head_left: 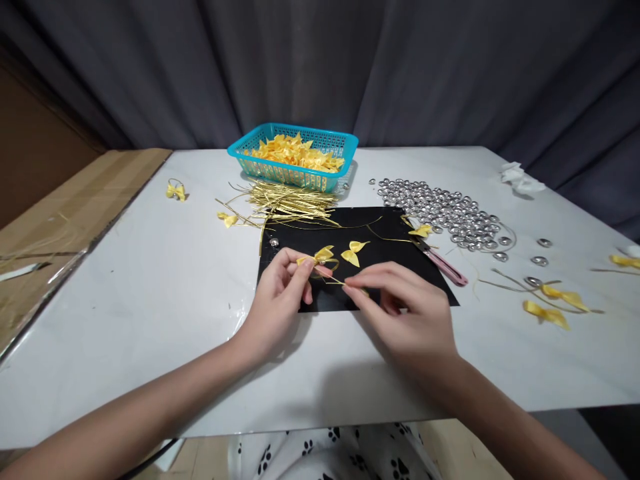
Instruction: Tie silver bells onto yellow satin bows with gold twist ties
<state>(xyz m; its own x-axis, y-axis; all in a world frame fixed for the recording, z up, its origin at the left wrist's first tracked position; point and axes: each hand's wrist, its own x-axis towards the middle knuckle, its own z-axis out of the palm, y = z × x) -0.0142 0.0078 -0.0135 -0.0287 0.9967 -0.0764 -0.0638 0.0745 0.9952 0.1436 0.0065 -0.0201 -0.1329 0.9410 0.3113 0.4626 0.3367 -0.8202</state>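
Observation:
My left hand pinches a small yellow ribbon bow over a black mat. A thin gold wire tie runs from that bow to my right hand, whose fingertips pinch its other end. Both hands hover low over the mat's near edge, close together. A second yellow bow lies loose on the mat just beyond them.
A turquoise basket of yellow bows stands at the back, with a heap of gold wire ties in front. Silver beads spread at the right. Pink-handled scissors, loose bows and one finished bow lie about.

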